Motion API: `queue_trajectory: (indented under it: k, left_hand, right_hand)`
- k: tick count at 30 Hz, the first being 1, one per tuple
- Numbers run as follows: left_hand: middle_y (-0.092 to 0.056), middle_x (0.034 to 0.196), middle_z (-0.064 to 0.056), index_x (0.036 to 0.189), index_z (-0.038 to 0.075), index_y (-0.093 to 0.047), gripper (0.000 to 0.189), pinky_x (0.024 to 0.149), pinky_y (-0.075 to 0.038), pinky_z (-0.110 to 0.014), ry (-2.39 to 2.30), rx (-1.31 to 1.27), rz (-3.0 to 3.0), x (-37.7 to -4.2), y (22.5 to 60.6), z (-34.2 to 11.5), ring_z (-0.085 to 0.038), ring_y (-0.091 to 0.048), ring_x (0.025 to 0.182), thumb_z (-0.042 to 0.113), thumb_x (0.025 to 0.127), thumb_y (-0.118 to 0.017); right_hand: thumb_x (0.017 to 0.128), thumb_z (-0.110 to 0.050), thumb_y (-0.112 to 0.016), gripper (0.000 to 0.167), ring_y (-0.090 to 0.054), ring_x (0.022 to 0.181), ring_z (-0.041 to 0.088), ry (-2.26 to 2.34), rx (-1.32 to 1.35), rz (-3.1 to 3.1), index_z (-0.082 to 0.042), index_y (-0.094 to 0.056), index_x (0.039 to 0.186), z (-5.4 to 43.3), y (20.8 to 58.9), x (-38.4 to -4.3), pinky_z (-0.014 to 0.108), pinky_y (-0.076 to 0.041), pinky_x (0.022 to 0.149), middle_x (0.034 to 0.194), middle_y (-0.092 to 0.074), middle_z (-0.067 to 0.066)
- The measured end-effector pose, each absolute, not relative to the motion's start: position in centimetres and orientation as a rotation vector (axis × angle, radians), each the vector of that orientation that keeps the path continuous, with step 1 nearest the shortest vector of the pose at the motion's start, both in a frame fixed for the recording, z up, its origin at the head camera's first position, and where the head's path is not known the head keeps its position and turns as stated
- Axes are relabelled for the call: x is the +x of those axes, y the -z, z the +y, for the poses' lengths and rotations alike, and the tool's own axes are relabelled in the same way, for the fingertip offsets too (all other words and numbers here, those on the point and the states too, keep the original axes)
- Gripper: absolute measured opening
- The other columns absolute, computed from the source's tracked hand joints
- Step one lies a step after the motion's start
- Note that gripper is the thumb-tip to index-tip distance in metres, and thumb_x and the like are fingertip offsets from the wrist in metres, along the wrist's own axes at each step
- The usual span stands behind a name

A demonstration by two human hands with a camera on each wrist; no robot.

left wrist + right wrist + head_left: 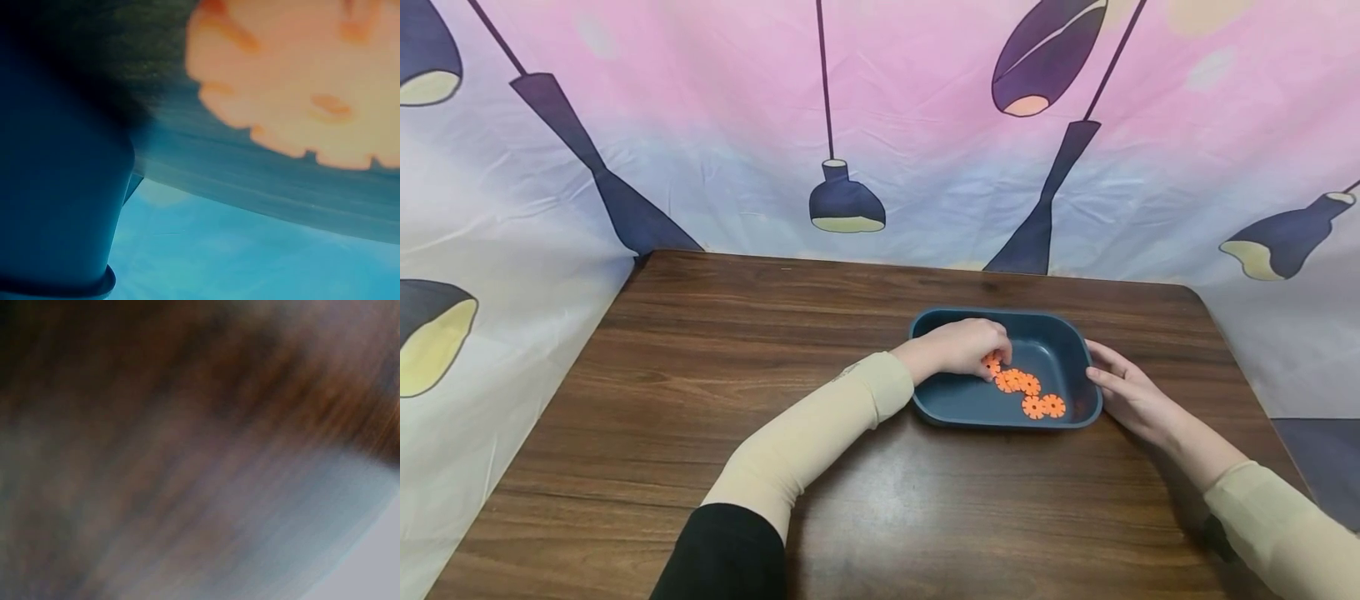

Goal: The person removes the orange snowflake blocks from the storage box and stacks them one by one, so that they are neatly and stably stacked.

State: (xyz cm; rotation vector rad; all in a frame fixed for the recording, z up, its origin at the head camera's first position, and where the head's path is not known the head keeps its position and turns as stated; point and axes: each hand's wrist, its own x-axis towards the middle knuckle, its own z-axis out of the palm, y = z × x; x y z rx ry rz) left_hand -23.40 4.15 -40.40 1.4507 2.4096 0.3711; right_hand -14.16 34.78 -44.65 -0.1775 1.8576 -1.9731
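Note:
A dark blue oblong tray (955, 410) with rounded ends stands on the table. My left hand (967, 346) reaches in over its left side and pinches an orange notched disc (992, 364) between thumb and fingers. Several linked orange discs (1028, 383) trail from there across the tray floor toward the lower right. In the left wrist view a blurred orange disc (300, 81) looms large, with a dark blue surface (56, 187) at left. My right hand (1138, 400) holds the tray's right end, thumb on the rim and fingers outside. The right wrist view is too blurred to show the hand.
The brown wood-grain table (737, 358) extends on every side of the tray. Behind it hangs a cloth (737, 125) printed with lamps, which also covers the left and right sides. The table's back edge lies a short way beyond the tray.

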Motion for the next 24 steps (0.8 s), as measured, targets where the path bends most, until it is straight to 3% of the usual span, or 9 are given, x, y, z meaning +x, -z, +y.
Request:
queue_trajectory:
  k: [7,12,24]
  left_hand:
    - [-0.069,0.106,-0.002,0.107,0.014,-0.076,0.009,0.083,-0.052,-0.021,-0.478,1.384,2.389,-23.5,39.9,3.6,-0.011,-0.062,0.091,0.017,0.099,-0.078]
    - [-0.075,0.099,0.0,0.104,0.012,-0.078,0.005,0.078,-0.054,-0.019,-0.526,1.364,2.342,-23.4,39.2,3.2,-0.009,-0.066,0.084,0.012,0.101,-0.074]
    - [-0.082,0.096,-0.002,0.103,0.008,-0.084,0.01,0.083,-0.058,-0.022,-0.673,1.404,2.334,-22.6,36.1,0.7,-0.011,-0.075,0.091,0.014,0.097,-0.079]
  right_hand:
    - [0.114,-0.014,-0.045,0.036,-0.062,0.124,-0.009,1.978,-0.171,1.862,-0.036,-0.048,0.143,34.6,44.6,-14.1,0.012,-0.052,0.099,0.136,-0.063,-0.023]
    - [0.114,-0.016,-0.046,0.036,-0.062,0.123,-0.01,1.963,-0.15,1.881,-0.036,-0.046,0.144,34.6,44.6,-14.1,0.012,-0.052,0.099,0.135,-0.062,-0.024]
    - [0.114,-0.007,-0.042,0.042,-0.064,0.124,-0.003,2.049,-0.263,1.78,-0.034,-0.053,0.144,34.8,45.0,-14.2,0.015,-0.053,0.099,0.138,-0.066,-0.017]
